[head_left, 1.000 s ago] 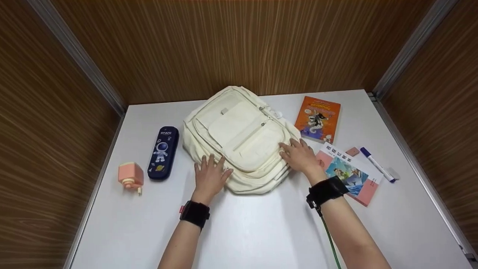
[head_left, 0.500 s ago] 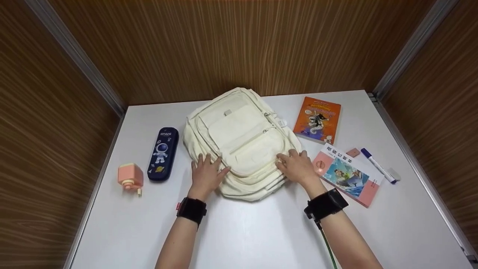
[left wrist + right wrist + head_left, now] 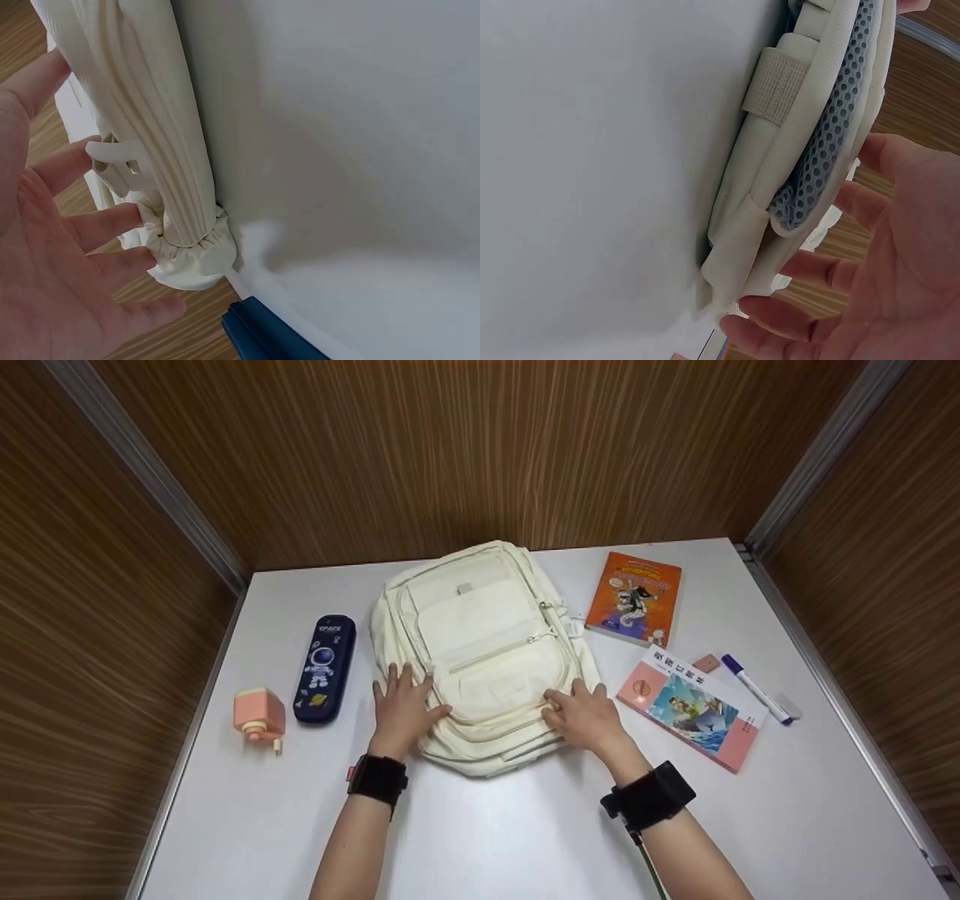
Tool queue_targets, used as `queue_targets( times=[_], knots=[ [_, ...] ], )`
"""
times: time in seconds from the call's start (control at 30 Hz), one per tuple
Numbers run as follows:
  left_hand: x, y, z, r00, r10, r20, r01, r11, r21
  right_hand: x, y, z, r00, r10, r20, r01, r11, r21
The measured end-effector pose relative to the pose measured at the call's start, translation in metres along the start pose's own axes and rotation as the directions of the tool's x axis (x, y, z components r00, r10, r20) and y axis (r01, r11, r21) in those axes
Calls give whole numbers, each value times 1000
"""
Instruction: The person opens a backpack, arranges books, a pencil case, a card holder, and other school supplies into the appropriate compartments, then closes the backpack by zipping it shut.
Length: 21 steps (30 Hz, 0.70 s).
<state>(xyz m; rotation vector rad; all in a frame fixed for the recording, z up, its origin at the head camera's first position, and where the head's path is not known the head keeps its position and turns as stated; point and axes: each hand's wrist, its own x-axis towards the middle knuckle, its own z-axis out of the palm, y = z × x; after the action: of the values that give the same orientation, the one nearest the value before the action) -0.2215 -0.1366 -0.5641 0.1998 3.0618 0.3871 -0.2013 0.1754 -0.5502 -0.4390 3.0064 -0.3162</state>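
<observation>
A cream backpack [image 3: 491, 619] lies on the white table with its zipped front pockets facing up. Spread, nearly straight fingers of my left hand [image 3: 400, 711] touch its lower left side. In the left wrist view, they reach toward a pale plastic buckle [image 3: 124, 159] on the backpack's ribbed side. My right hand [image 3: 589, 718] rests its fingertips along the lower right edge, fingers slightly bent. Grey mesh padding [image 3: 829, 124] and a strap with an elastic loop [image 3: 776, 86] show on the backpack in the right wrist view, beside the fingers.
On the left are a navy astronaut pencil case [image 3: 324, 669] and a pink pencil sharpener with a crank [image 3: 259, 715]. To the right lie an orange book [image 3: 636, 598], a pink-and-white book [image 3: 690, 709], a reddish eraser [image 3: 706, 662], a marker [image 3: 756, 690] and a grey-white block [image 3: 790, 706].
Both hands have moved toward the front of the table, and the backpack has slid nearer and turned more upright in the head view. The surrounding objects stay in place.
</observation>
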Motion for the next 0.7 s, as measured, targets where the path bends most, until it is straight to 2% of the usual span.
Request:
queue_targets(
  times=[0.13, 0.27, 0.37, 0.47, 0.57, 0.7],
  knots=[
    [-4, 2, 0, 999, -9, -40, 9, 1000, -2, -6, -12, 3, 1000, 5, -11, -5, 1000, -7],
    [-10, 18, -2, 993, 0, -117, -4, 999, -35, -12, -23, 7, 999, -12, -39, 10, 999, -44],
    [-14, 36, -2, 990, 40, -137, -53, 994, -95, -16, -31, 10, 998, -12, -64, 9, 999, -41],
    [-18, 52, 1, 988, 114, -101, -127, 983, -133, -18, -39, 13, 996, -32, -83, 29, 999, -38],
    [-21, 62, 7, 982, 173, -74, -179, 980, -86, -20, -43, 13, 993, -74, -92, 71, 997, -33],
    [-20, 66, 11, 982, 168, -89, -169, 986, 3, -22, -45, 8, 995, -90, -49, 90, 996, 3]
  ],
)
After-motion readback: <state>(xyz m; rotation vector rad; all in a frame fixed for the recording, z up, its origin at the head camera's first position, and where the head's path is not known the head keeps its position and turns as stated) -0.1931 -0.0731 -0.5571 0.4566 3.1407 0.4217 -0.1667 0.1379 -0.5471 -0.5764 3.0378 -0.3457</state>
